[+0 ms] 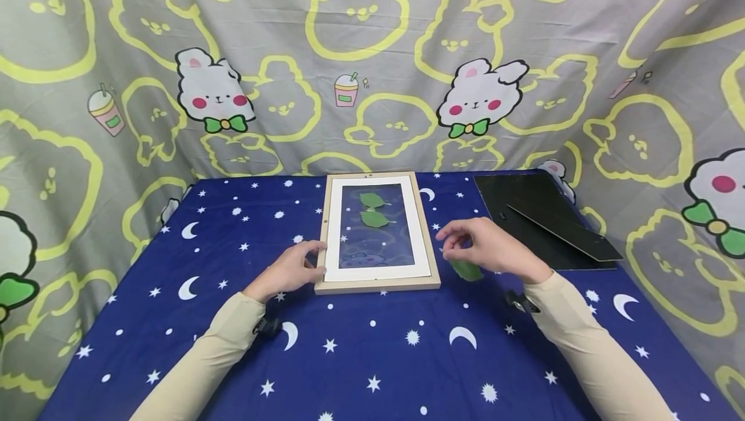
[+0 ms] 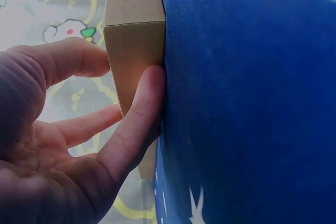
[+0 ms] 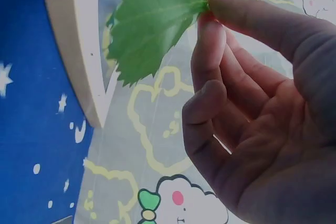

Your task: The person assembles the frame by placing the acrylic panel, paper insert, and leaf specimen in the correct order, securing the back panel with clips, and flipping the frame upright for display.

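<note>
A light wooden frame [image 1: 378,286] with a white mat [image 1: 332,233] lies on the table, and two green leaves [image 1: 374,218] rest one above the other within its window. My left hand [image 1: 289,271] touches the frame's left side; in the left wrist view the fingertips of that hand [image 2: 105,114] rest against the frame's wooden edge [image 2: 134,51]. Right of the frame, my right hand [image 1: 489,246] pinches a third green leaf [image 1: 467,270]. The right wrist view shows the leaf [image 3: 155,22] held by its stem between thumb and forefinger of the hand [image 3: 262,98].
A black backing board [image 1: 512,194] with a fold-out stand [image 1: 561,233] lies at the right back of the table. A blue cloth [image 1: 372,350] with white stars and moons covers the table. Behind hangs a grey patterned curtain [image 1: 268,26].
</note>
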`<control>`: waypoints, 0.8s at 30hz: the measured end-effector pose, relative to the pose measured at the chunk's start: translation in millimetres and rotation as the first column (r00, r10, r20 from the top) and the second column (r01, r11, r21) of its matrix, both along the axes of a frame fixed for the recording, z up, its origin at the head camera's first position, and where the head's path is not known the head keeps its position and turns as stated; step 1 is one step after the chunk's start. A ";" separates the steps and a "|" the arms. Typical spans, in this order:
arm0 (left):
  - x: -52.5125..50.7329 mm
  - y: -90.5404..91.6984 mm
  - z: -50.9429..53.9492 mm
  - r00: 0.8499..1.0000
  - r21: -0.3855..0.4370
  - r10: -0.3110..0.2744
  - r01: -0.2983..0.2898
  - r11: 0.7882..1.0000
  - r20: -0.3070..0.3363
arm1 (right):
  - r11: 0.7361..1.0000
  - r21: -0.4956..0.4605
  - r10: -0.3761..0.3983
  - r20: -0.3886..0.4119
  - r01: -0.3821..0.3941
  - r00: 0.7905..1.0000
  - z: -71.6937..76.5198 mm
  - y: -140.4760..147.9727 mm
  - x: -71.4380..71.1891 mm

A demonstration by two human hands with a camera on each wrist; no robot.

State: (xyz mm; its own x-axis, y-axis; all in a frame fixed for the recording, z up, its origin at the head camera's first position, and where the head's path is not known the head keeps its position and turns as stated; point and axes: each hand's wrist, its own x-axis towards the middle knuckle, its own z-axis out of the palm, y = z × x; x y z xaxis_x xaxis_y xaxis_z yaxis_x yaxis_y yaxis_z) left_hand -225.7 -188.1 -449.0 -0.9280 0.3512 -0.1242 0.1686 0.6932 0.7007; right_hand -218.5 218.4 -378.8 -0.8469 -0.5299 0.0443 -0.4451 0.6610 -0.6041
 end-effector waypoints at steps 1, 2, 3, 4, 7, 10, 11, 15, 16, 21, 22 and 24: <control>0.1 0.1 0.1 1.000 -0.003 -0.001 0.001 1.000 -0.002 | 1.000 0.000 -0.008 -0.007 0.008 1.000 1.9 -1.3 -2.0; 0.2 0.2 0.3 1.000 -0.007 -0.001 0.001 1.000 -0.004 | 1.000 -0.002 -0.015 -0.014 0.015 1.000 3.6 -3.0 -4.0; 0.1 0.4 0.3 1.000 -0.009 -0.001 0.001 1.000 -0.005 | 1.000 -0.004 -0.015 -0.021 0.014 1.000 4.9 -4.5 -6.3; 0.0 0.6 0.4 1.000 -0.011 -0.001 0.001 1.000 -0.006 | 1.000 -0.007 -0.013 -0.027 0.013 1.000 6.2 -6.5 -8.6; -0.2 1.3 0.5 1.000 -0.015 -0.008 0.008 1.000 -0.008 | 1.000 -0.015 -0.001 -0.042 0.001 0.999 8.0 -13.6 -15.9; -0.2 1.7 -0.2 1.000 -0.014 -0.008 0.008 1.000 -0.002 | 1.000 -0.015 0.021 -0.062 -0.022 0.998 7.9 -21.4 -23.6; 0.0 1.9 -0.2 1.000 -0.013 -0.007 0.007 1.000 -0.001 | 0.999 -0.017 0.027 -0.067 -0.028 0.997 7.4 -23.9 -26.3; 0.2 2.9 -0.6 1.000 -0.005 0.006 -0.006 1.000 0.004 | 0.999 -0.036 0.032 -0.052 -0.034 0.998 6.0 -31.8 -36.2; 0.2 3.0 -0.7 1.000 -0.003 0.010 -0.010 1.000 0.005 | 0.999 -0.043 0.031 -0.042 -0.033 0.999 5.9 -33.4 -38.4; 0.0 2.7 -0.9 1.000 -0.006 0.023 -0.023 1.000 0.005 | 0.998 -0.065 0.007 0.010 -0.006 1.000 4.0 -40.7 -48.7; 0.0 2.4 -1.1 1.000 -0.009 0.023 -0.023 1.000 0.003 | 0.998 -0.069 -0.005 0.018 0.007 1.000 3.1 -41.7 -50.5; -0.1 2.2 -1.2 1.000 -0.011 0.025 -0.025 1.000 0.001 | 0.996 -0.076 -0.036 0.039 0.039 0.999 0.2 -43.5 -54.3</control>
